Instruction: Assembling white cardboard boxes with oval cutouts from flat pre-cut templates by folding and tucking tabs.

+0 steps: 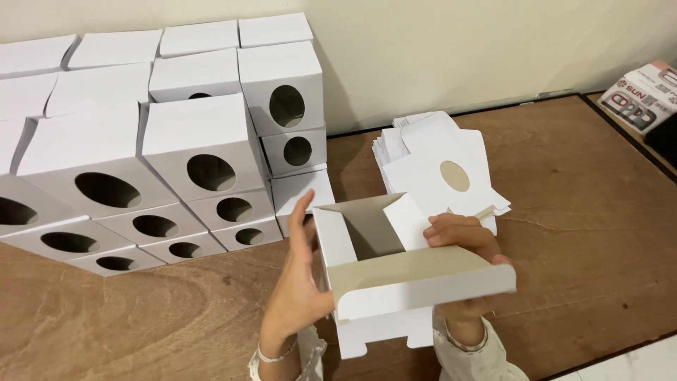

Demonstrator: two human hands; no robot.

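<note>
Over the middle of the wooden table (pixel 578 233), both hands are on a half-folded white carton (pixel 395 275) w/ grey-brown inside, held up off the surface, open end facing the cam. Left hand (pixel 300 282) is flat against the carton's left wall, fingers straight & pointing up, thumb not visible, so it's more pressing than gripping, palm basically open. Right hand (pixel 465 243) is wrapped round the right side: fingers curled over the top edge next to a small inner flap, rest of the hand under the long front flap. That one's def clasping the carton. Long flap sticks out fwd, not tucked.

Just behind the carton is a stack of flat white blanks (pixel 444 169), top one w/ an oval cutout. To the left, right up against the wall (pixel 458 49), is a big pile of finished white boxes (pixel 176 162) w/ oval holes, stacked several rows deep & a few high. Far right corner there's a printed box (pixel 645 95), well apart from everything else.
</note>
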